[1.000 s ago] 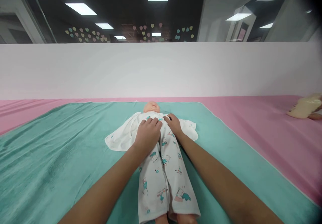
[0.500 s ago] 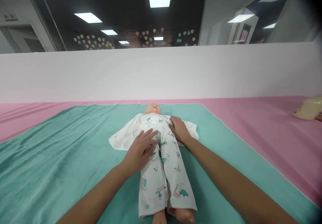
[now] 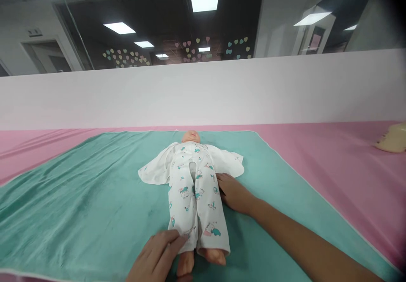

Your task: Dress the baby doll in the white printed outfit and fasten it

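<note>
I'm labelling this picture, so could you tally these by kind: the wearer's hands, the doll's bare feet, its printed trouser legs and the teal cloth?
Hands: 2 (left hand, right hand)
Feet: 2
Trouser legs: 2
Teal cloth: 1
Total: 7

Teal sheet point(image 3: 95, 197) is lit evenly tbh, soft shadows cast; past its far edge, 5+ light panels point(image 3: 204, 1) are blown out, frame's top-right corner blacked out.
</note>
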`<action>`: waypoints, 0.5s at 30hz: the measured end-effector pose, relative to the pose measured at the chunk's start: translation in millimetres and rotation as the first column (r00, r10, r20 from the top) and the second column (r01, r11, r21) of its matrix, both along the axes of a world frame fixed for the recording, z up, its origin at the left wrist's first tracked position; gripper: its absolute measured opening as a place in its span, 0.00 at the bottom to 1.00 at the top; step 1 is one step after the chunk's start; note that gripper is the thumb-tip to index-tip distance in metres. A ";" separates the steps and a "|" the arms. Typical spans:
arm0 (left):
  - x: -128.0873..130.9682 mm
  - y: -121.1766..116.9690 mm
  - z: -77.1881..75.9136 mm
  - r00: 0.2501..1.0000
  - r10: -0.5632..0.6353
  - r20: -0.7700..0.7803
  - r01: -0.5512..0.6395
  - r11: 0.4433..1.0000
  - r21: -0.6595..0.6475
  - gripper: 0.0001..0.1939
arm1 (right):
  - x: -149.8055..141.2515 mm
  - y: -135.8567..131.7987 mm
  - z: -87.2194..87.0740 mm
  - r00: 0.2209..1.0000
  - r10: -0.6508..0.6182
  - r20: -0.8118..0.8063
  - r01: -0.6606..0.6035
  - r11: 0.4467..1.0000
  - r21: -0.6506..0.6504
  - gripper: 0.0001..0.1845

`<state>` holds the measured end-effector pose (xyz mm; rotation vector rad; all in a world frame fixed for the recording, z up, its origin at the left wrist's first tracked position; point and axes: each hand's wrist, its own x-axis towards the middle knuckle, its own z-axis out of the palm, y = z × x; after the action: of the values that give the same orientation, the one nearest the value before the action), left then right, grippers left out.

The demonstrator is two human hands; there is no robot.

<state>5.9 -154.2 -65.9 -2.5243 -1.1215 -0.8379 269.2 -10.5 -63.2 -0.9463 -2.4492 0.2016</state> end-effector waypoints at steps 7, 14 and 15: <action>30.2 2.5 10.3 0.983 0.173 -0.069 -0.164 0.979 0.121 0.10 | -0.8 0.1 -6.7 0.999 0.005 -0.038 -0.003 0.999 0.038 0.25; 22.9 -4.4 26.4 0.995 0.095 -0.020 -0.091 0.986 0.142 0.09 | -0.8 -0.9 -6.6 0.999 -0.006 -0.044 0.006 1.000 -0.009 0.22; 22.2 -7.3 29.9 0.998 0.067 -0.004 -0.065 0.982 0.177 0.08 | -1.1 -1.2 -6.4 0.999 -0.013 -0.051 0.013 1.000 -0.018 0.23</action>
<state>28.1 -161.5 -36.0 -2.3317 -1.0707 -0.8667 268.0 -11.7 -69.6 -0.9528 -2.3980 0.2403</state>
